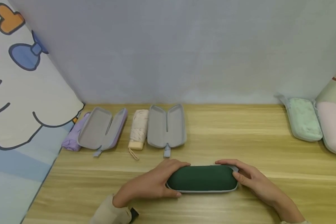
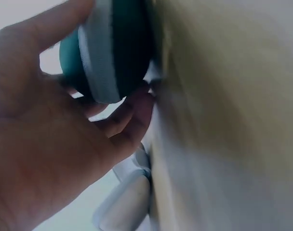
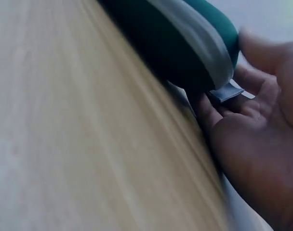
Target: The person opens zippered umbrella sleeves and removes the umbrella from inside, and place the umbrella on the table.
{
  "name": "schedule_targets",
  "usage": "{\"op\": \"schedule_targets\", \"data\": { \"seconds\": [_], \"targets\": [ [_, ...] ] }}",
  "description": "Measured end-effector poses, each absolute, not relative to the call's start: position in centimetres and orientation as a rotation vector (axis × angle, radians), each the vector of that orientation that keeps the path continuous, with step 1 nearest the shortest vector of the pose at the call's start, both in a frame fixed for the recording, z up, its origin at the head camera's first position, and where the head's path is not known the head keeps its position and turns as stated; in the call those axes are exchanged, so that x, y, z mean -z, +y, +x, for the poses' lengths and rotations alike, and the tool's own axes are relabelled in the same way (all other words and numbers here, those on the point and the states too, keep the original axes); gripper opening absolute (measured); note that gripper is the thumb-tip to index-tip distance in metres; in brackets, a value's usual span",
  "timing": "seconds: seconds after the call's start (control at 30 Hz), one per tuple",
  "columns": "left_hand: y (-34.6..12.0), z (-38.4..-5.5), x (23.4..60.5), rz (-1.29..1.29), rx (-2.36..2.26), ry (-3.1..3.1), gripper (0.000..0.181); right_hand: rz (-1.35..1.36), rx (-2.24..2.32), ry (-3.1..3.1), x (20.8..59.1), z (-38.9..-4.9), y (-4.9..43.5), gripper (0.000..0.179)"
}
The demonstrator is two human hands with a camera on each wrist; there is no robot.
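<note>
A dark green zippered case (image 1: 203,178) with a grey zip band lies closed, long side across, near the front of the wooden table. Its left end is gripped by my left hand (image 1: 158,179), thumb at the near side and fingers at the far side. My right hand (image 1: 253,179) holds the other end, with the thumb on its near corner. In the right wrist view, a grey fabric tab (image 3: 227,92) sticks out from the zip band between the case and the fingers. The left wrist view shows the left fingers (image 2: 132,113) bent around the case's rounded end.
At the back left lie a purple folded umbrella (image 1: 75,135), an open purple case (image 1: 96,129) with grey lining, a cream folded umbrella (image 1: 139,126) and another open grey-lined case (image 1: 167,126). A mint case (image 1: 305,119) and a pale pink case (image 1: 333,127) are at the far right.
</note>
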State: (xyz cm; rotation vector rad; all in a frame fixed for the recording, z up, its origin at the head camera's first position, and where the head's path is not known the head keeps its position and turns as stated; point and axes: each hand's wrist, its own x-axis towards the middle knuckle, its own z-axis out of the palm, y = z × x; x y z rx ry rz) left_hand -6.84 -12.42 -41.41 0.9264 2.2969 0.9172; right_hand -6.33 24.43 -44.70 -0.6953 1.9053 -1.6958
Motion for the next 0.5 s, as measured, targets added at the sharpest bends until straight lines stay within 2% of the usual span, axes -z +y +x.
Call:
{"op": "schedule_targets", "data": {
  "seconds": [0.3, 0.5],
  "targets": [
    [-9.5, -7.8, 40.7, 1.037, -0.741, 2.296, 0.081, -0.706, 1.756, 2.024, 44.9, -6.5, 24.1, 0.04],
    [-9.3, -7.6, 40.7, 1.058, -0.692, 2.292, 0.08, -0.701, 1.725, 2.023, 45.1, -6.5, 24.3, 0.039]
  ]
}}
